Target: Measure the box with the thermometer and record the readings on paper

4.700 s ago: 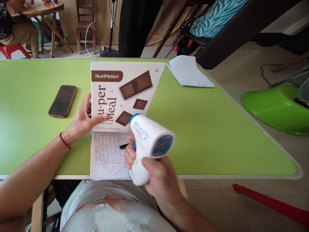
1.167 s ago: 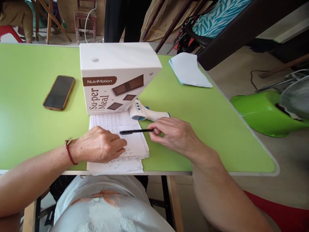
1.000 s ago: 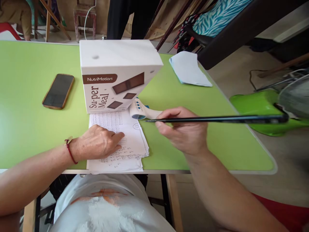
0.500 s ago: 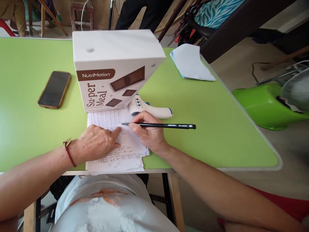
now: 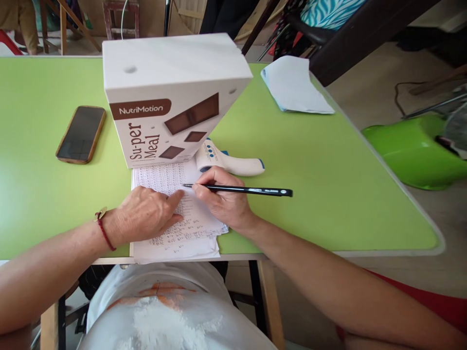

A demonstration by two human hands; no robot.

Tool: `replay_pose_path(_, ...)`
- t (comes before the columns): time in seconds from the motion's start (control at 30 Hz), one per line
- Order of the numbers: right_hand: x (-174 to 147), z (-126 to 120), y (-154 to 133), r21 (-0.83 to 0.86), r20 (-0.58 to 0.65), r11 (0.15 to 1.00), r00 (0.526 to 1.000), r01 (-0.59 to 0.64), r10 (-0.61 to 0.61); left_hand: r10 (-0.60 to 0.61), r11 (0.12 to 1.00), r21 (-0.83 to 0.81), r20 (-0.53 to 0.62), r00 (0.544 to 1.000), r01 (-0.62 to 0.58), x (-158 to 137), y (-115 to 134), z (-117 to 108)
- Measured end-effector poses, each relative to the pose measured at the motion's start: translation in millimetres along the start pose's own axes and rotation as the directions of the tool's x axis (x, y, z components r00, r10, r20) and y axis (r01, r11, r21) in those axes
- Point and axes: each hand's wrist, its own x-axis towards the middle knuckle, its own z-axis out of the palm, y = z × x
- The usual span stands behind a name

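Handwritten sheets of paper [image 5: 197, 206] lie in a small stack at the table's near edge, covered in rows of tiny writing. My left hand [image 5: 151, 214] rests on them, index finger and thumb stretched to the right and the other fingers bent under, holding nothing. In my right hand [image 5: 226, 199] is a black pen [image 5: 255, 190], pinched between thumb and fingers. Its tip is at the written rows, just above my left index finger. A white NutriMotion box [image 5: 175, 87] stands upright at the far end of the sheets. Beside it, just beyond my right hand, lies a white handheld thermometer [image 5: 233, 163].
On the green table [image 5: 328, 194], a phone in a brown case [image 5: 80, 134] lies to the left. Folded paper [image 5: 295, 85] sits at the far right. Past the right edge is a bright green plastic stool or bin [image 5: 416, 150]. A person's dark-clothed legs [image 5: 226, 17] show behind the table.
The view has shifted slightly, so the box appears a little higher and larger. The pen tip has barely moved. My left hand stays in place.
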Motion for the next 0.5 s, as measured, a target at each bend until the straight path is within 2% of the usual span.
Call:
replay_pose_path(0.2, -0.7, -0.4, 1.6, -0.002, 0.032, 1.000, 0.999, 0.007, -0.006, -0.010, 1.000, 0.012, 0.026, 1.000, 0.009, 0.9, 1.7, -1.3)
replay_pose_path(0.37, -0.6, 0.2, 0.2, 0.018, 0.011, 0.999, 0.999, 0.044, -0.044, -0.020, 1.000, 0.014, 0.065, 0.998, 0.019, 1.2, 1.5, -2.2)
replay_pose_path(0.5, 0.3, -0.3, -0.7, 0.036, 0.011, 0.998, 0.998, 0.060, -0.060, -0.016, 1.000, 0.014, 0.049, 0.999, 0.016, 0.3, 0.1, -1.5)
